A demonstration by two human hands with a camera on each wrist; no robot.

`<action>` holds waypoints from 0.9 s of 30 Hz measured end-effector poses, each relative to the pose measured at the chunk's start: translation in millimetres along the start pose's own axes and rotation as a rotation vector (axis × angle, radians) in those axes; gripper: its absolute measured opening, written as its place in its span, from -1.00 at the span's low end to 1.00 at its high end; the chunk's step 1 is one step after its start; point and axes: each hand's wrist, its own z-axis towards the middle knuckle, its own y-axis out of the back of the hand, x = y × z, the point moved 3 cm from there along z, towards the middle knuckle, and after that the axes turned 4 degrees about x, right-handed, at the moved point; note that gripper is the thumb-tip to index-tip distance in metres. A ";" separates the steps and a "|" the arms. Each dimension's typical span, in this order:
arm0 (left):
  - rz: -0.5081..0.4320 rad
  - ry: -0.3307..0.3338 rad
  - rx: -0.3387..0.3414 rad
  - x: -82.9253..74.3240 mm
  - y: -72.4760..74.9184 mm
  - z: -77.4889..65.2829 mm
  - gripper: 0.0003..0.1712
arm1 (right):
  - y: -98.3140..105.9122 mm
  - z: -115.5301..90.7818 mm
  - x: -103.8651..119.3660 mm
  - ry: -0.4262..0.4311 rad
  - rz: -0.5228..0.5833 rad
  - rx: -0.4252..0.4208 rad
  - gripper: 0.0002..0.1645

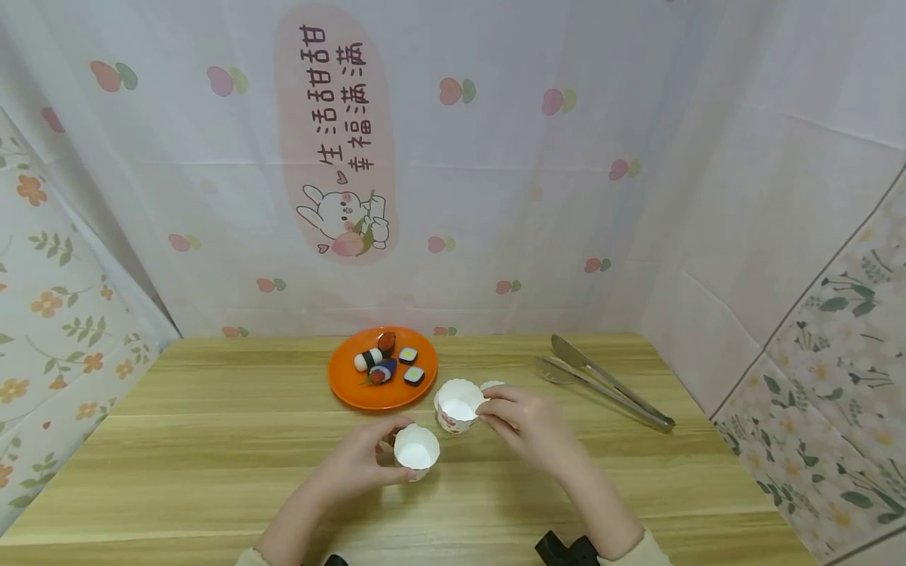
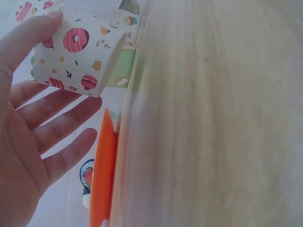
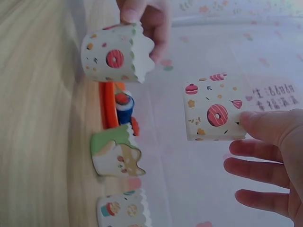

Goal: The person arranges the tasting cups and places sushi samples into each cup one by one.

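My left hand (image 1: 357, 460) holds a white paper baking cup (image 1: 416, 452) printed with pink donuts, its scalloped mouth facing up. In the left wrist view, the thumb lies along one side of this cup (image 2: 71, 52). To its right, my right hand (image 1: 527, 424) pinches a second donut-print baking cup (image 1: 460, 405) by the rim, above the table. Beneath and behind them, the right wrist view shows a green baking cup (image 3: 116, 156) with a dog picture and a white cupcake-print cup (image 3: 120, 210), both standing on the table. The head view mostly hides these two.
An orange plate (image 1: 347, 385) with several toy sushi pieces (image 1: 381, 371) lies at the back, left of the cups. Metal tongs (image 1: 612, 385) rest at the back right of the wooden table (image 1: 233, 440). Printed cloth (image 1: 495, 196) hangs behind and at both sides.
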 end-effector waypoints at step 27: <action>0.003 -0.013 -0.008 1.3 0.1 -1.2 -0.37 | 29.1 -13.4 -35.3 -0.173 -0.159 -0.034 -0.82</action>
